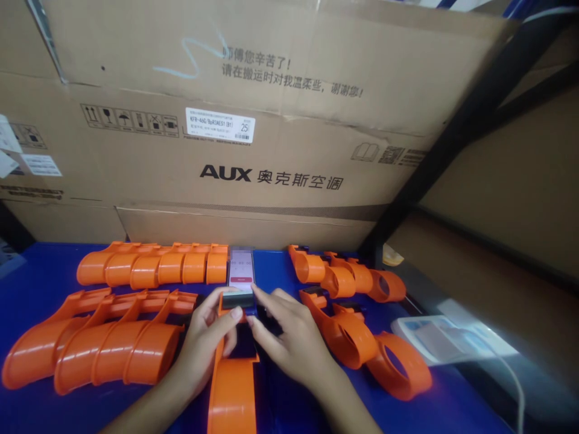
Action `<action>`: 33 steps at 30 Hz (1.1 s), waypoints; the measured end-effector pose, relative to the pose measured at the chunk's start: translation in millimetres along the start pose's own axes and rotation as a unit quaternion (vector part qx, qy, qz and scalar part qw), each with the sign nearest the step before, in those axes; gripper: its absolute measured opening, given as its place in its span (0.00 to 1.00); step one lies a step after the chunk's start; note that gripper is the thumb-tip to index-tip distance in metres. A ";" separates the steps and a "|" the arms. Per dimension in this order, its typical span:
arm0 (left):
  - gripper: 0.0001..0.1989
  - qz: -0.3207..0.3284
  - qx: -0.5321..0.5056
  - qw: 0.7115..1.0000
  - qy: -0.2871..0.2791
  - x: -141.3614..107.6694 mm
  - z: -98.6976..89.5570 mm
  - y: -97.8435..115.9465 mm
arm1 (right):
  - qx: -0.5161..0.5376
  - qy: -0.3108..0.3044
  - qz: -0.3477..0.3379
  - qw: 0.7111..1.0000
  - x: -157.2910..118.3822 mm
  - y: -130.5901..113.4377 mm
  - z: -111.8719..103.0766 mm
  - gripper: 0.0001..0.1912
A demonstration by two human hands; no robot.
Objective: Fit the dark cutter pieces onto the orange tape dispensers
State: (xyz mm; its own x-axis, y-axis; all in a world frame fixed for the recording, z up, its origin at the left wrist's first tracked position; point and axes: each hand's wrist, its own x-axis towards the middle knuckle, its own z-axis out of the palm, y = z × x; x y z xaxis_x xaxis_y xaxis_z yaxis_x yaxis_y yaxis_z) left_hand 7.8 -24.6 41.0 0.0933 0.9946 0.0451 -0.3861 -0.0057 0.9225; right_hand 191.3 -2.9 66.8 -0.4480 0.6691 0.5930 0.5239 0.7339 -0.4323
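Orange tape dispensers (120, 352) rowed left. Left hand (205, 328) grips one at center, the held dispenser (233, 395), by its black-topped head, just before phone (241, 268), timer blurry. Carton (154, 175) behind: "AUX 奥克斯空调"; label (219, 125) "KFR-46G/BpR3AES1 (B1)". Right hand (294, 334): thumb, index narrow at head's edge, can't tell if pinching. Right-side dispensers (417, 369) beyond.

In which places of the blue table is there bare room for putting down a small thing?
Bare blue table shows between the phone and the right orange parts, in front of those parts, and in front of the left orange parts. It is crowded among the left orange parts and in the middle, around the left hand, right hand and held orange part.
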 end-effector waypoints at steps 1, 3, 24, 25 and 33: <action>0.14 -0.005 -0.005 1.000 0.008 0.2 0.1 -0.2 | -0.012 -0.009 -0.008 1.000 0.5 0.0 -0.7 0.27; 0.15 -0.014 -0.011 1.000 0.017 0.7 -0.5 -1.3 | -0.038 -0.025 -0.024 0.999 0.8 -0.4 -1.5 0.30; 0.16 -0.015 0.050 0.999 0.009 2.3 -2.0 -3.5 | -0.184 0.009 -0.071 0.980 -4.9 -3.6 15.1 0.30; 0.16 -0.016 0.050 0.999 0.009 2.3 -2.1 -3.3 | -0.183 0.008 -0.072 0.980 -4.8 -3.9 15.1 0.30; 0.15 -0.006 0.051 0.999 0.004 2.5 -4.0 0.1 | -0.129 0.006 -0.058 0.990 -3.1 -1.6 9.3 0.26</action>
State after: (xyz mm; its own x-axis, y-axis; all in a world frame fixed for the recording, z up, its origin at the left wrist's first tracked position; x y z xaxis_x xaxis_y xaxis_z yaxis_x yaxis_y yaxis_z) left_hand 4.3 -21.6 39.7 0.0899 0.9954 0.0320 -0.2897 -0.0046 0.9571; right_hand 185.1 -5.1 59.4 -0.5072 0.5798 0.6376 0.6384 0.7498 -0.1741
